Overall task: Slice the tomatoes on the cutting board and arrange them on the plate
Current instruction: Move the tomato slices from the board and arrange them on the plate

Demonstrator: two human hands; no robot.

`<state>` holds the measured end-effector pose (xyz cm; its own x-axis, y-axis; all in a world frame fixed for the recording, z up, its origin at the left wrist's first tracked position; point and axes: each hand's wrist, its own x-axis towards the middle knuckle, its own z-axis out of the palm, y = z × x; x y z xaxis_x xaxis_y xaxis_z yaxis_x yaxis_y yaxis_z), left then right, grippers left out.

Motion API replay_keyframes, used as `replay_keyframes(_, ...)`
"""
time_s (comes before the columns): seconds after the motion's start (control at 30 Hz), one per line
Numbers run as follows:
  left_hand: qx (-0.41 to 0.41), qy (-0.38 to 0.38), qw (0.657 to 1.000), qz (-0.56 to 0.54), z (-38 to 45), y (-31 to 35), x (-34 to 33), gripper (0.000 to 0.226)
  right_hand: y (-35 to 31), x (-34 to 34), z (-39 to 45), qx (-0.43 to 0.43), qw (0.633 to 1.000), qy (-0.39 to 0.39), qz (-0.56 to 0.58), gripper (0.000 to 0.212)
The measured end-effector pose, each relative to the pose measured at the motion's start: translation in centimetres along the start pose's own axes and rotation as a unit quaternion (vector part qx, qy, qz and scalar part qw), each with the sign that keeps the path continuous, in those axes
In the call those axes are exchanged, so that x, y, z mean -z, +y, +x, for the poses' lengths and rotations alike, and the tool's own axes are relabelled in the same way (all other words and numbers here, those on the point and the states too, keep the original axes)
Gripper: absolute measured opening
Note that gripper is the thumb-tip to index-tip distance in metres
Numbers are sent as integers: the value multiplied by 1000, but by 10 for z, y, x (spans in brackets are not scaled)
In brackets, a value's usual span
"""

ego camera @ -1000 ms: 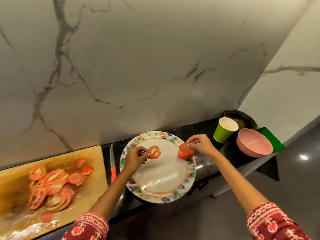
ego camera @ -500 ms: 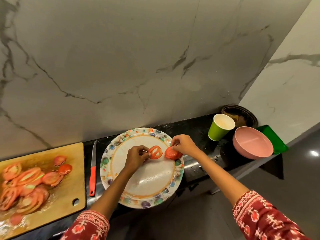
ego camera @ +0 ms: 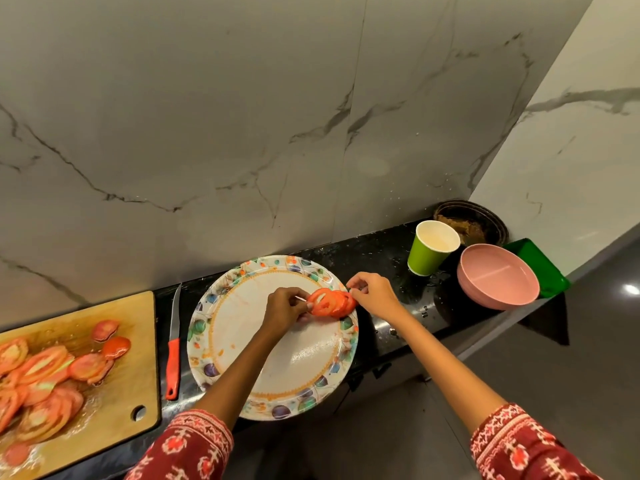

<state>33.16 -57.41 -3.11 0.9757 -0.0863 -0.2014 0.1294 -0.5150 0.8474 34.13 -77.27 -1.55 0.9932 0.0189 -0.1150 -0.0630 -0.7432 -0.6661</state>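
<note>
On the black counter (ego camera: 381, 258) under marble wall (ego camera: 242, 116), left hand (ego camera: 284, 308) pinches tomato slices (ego camera: 330, 303) on the plate (ego camera: 242, 341); right hand (ego camera: 374, 294) fingers curled together beside them.

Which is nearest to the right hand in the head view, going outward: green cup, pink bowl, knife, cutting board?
From the right hand:
1. green cup, just right and behind, on the counter.
2. pink bowl, farther right.
3. knife, left of the plate.
4. cutting board, far left.

1 head-worn wide-angle view looks forward and down, close over the black counter (ego camera: 388, 258) against a marble wall (ego camera: 242, 116)
</note>
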Motion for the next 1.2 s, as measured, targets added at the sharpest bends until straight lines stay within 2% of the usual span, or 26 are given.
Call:
replay_keyframes(0.2,-6,21,998,54,0,12,-15,35,7,5,-5,-30,999,-36,28,21)
replay_keyframes(0.37,-25,-66,985,154,-6,22,-22,67,4,1,-5,-48,996,-61,51,32)
replay_keyframes(0.5,-65,-78,960,262,-10,24,-26,61,-1,1,-9,-12,992,-126,-24,55)
replay_keyframes(0.57,-69,-68,954,284,-9,23,-27,56,-1,-2,-10,11,988,-126,-85,60)
replay_keyframes(0.8,-79,-39,953,290,-20,13,-39,58,-5,4,-1,87,979,-113,-145,39)
replay_keyframes(1.03,-98,-32,969,224,-24,8,-40,77,4,17,3,61,979,-175,-90,60)
replay_keyframes(1.2,-108,-44,976,185,-15,15,-27,63,3,11,-1,77,977,-165,-108,76)
